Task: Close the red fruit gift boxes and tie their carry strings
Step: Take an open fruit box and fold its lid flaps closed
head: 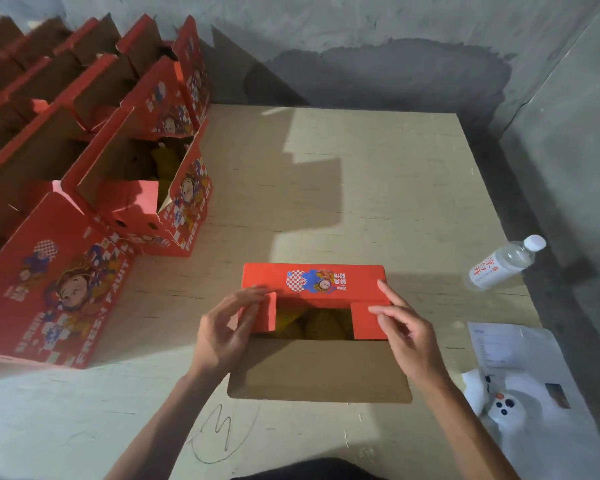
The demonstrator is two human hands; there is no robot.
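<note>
Along the left side of the board (378, 202) stand rows of open red boxes (146, 188), flaps up, well apart from the work. In front of the person sits the box (312, 282) being closed, its long side running left to right. The left hand (229, 327) rests its fingers, loosely straight, on the small left flap (262, 313); the right hand (400, 327) does the same on the small right flap (369, 322). Neither hand grips anything. Dark fruit (312, 323) shows in the gap between the flaps. The big brown flap (319, 372) lies open toward the person, just below both wrists, so I judge it folds away over the gap next. No string is visible. A bottle (503, 263) lies far right
</note>
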